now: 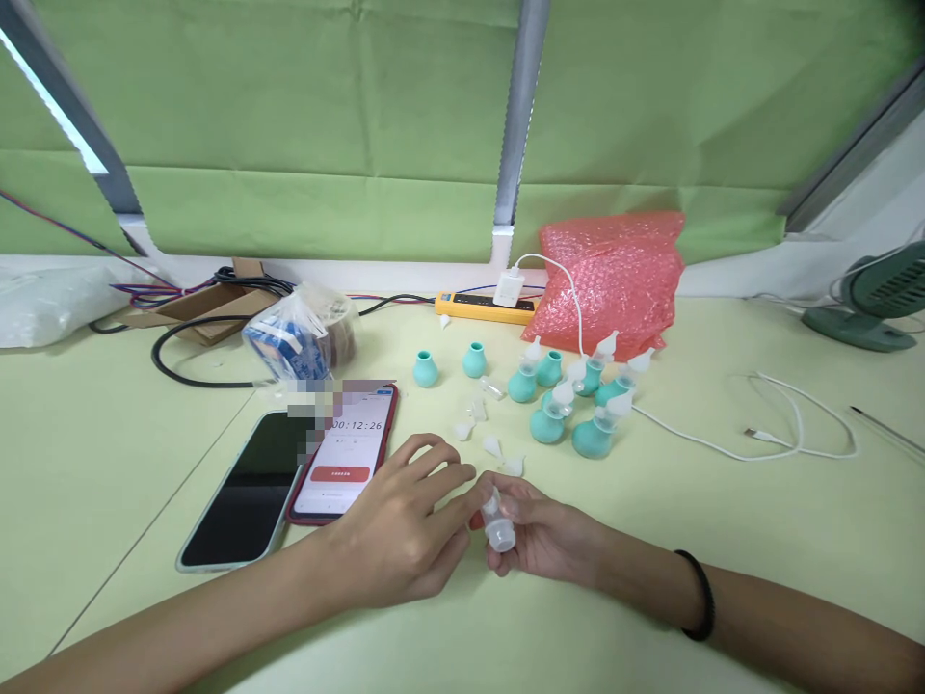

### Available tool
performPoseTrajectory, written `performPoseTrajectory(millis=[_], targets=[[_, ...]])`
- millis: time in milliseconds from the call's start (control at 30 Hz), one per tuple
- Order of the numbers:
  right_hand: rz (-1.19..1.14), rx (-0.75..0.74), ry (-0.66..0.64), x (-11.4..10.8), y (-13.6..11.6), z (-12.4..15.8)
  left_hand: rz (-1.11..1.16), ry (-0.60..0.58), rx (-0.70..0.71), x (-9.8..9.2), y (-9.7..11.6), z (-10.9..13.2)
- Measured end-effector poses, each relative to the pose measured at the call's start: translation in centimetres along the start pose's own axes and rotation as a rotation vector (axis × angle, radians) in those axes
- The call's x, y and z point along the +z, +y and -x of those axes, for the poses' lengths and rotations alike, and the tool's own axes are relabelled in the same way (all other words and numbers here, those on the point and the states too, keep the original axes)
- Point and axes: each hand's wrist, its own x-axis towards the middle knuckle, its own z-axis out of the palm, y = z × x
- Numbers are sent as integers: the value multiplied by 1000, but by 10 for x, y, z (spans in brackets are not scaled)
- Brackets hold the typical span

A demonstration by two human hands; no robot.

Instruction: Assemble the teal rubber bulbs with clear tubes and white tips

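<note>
My right hand [545, 530] is closed around a small clear plastic tube [498, 528], whose wider open end points toward me. The thumb and index finger of my left hand [411, 520] meet its upper end, and the other left fingers are loosely bent above the table. Beyond my hands lie loose white pointed tips [492, 445] and clear tube pieces [476, 409]. Two bare teal squeeze bulbs [426, 369] stand behind these. To the right are several teal bulbs [593, 438], most of them fitted with clear tubes and white tips.
At the left lie a dark phone [242, 492] and a phone showing a timer [347, 453]. A bagged blue item [296, 337], a yellow power strip [469, 307] and a red bubble-wrap bag [607, 284] stand at the back. A white cable [723, 451] and a green fan [867, 294] are at the right.
</note>
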Motion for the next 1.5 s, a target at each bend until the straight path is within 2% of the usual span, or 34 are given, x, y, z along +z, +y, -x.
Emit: performPoseTrajectory(millis=[300,633,1233,1300,1367,1500], targets=[[-3,-2,-7,0,2,-1,21,-32,7,-1,2,-2],[15,2,6,1,1,0,-10,-7,29,-2,5,-3],[52,17,12,-1,3,-1,35,-35,29,-2,6,-1],[78,21,34,2,1,-1,101,-10,-17,-3,6,0],[114,-10,69,10,-3,0,211,41,-120,-5,6,-1],[261,-151,132,33,-19,7,533,40,-524,-10,9,-4]])
